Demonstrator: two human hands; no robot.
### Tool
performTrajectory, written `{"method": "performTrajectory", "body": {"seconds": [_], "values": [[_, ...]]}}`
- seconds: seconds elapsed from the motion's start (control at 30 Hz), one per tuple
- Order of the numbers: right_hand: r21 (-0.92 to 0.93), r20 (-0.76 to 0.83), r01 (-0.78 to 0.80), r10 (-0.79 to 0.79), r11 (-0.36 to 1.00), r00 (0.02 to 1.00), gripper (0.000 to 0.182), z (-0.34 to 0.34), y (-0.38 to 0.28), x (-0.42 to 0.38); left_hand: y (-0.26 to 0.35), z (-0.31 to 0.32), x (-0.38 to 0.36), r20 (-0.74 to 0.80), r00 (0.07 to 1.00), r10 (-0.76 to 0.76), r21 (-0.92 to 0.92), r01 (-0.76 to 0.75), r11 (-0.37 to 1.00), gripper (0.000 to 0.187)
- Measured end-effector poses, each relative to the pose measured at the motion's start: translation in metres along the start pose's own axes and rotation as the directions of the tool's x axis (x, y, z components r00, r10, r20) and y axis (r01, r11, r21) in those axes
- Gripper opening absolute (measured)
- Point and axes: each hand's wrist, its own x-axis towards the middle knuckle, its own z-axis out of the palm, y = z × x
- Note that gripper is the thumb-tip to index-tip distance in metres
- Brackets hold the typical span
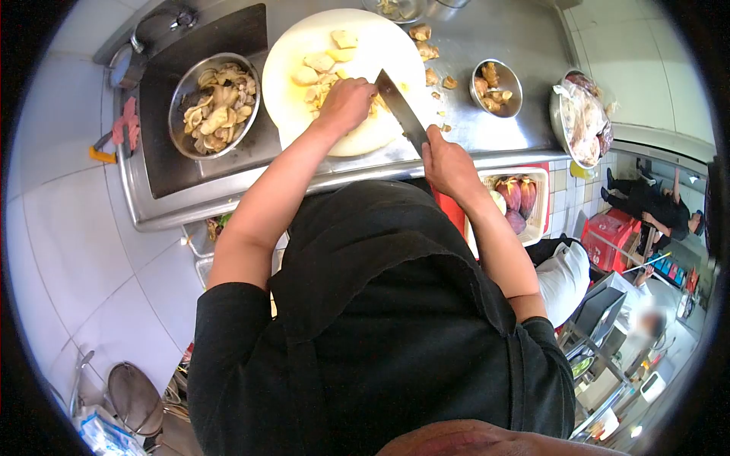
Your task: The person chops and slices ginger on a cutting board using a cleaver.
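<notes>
A round white cutting board (pixel 296 57) lies on the steel counter with pale yellowish slices (pixel 323 64) scattered on it. My left hand (pixel 346 102) presses down on a piece of this food near the board's front. My right hand (pixel 449 163) grips the handle of a large knife (pixel 401 110), whose blade angles up to the food right beside my left fingers.
A steel bowl of cut pieces (pixel 215 105) stands left of the board. A smaller bowl (pixel 496 87) and a bag-lined bowl (pixel 582 118) sit to the right. A red crate (pixel 532 199) holding purple produce is below the counter edge. Another person (pixel 654 205) is far right.
</notes>
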Motion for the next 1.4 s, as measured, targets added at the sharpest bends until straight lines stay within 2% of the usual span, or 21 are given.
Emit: {"method": "performTrajectory", "body": {"seconds": [0.17,0.4,0.5,0.67,0.77,0.83,0.87,0.93,0.97,1.03,1.23,1.37,1.4], "values": [[-0.041,0.013,0.050,-0.049,0.998,0.999,0.020,-0.002,-0.002,0.005,-0.003,0.006,0.002,0.010,0.999,-0.032,-0.019,0.032,0.999,0.020],[-0.106,0.049,0.129,-0.125,0.986,0.991,0.019,0.001,0.007,0.013,-0.009,0.010,0.001,-0.009,1.000,0.003,-0.085,-0.004,0.996,0.019],[-0.150,0.078,0.114,-0.103,0.982,0.992,0.019,0.008,0.010,0.016,-0.009,0.007,0.001,-0.004,1.000,0.025,-0.076,-0.026,0.997,0.019],[-0.101,0.053,0.062,-0.057,0.993,0.997,0.020,0.011,0.009,0.027,-0.006,0.008,-0.001,-0.024,0.999,0.042,-0.065,-0.044,0.997,0.019],[-0.114,0.064,0.069,-0.062,0.991,0.996,0.019,-0.001,0.003,0.035,-0.008,0.000,0.001,0.003,1.000,0.005,-0.111,-0.004,0.994,0.023],[-0.080,0.034,0.059,-0.057,0.995,0.998,0.019,-0.008,-0.002,0.028,-0.013,-0.003,-0.002,-0.064,0.998,-0.008,-0.222,-0.006,0.975,0.021],[-0.050,0.002,0.044,-0.044,0.998,0.999,0.018,-0.012,-0.003,0.023,-0.010,-0.013,-0.006,-0.063,0.998,-0.007,-0.221,-0.007,0.975,0.021],[-0.045,-0.007,0.061,-0.061,0.997,0.998,0.018,-0.020,-0.001,0.015,-0.005,-0.032,-0.018,-0.011,0.996,0.088,0.055,-0.087,0.995,0.028],[-0.041,-0.016,0.083,-0.084,0.996,0.996,0.018,-0.022,0.001,0.013,-0.006,-0.032,-0.025,-0.010,0.996,0.086,0.055,-0.085,0.995,0.028],[-0.010,0.009,0.083,-0.083,0.996,0.997,0.019,-0.020,0.005,0.010,-0.011,-0.033,-0.038,0.009,0.993,0.119,0.188,-0.119,0.975,0.035],[0.068,0.105,0.089,-0.096,0.994,0.990,0.023,-0.006,0.012,0.009,-0.027,-0.024,-0.047,-0.066,0.993,0.098,0.138,-0.088,0.987,0.032],[0.051,0.044,0.098,-0.101,0.994,0.994,0.022,0.002,0.020,0.009,-0.026,-0.021,-0.050,-0.090,0.995,0.047,0.150,-0.033,0.988,0.030],[0.032,0.018,0.078,-0.079,0.996,0.997,0.021,0.000,0.019,0.008,-0.025,-0.017,-0.051,-0.162,0.984,0.068,0.151,-0.043,0.988,0.029]]}}
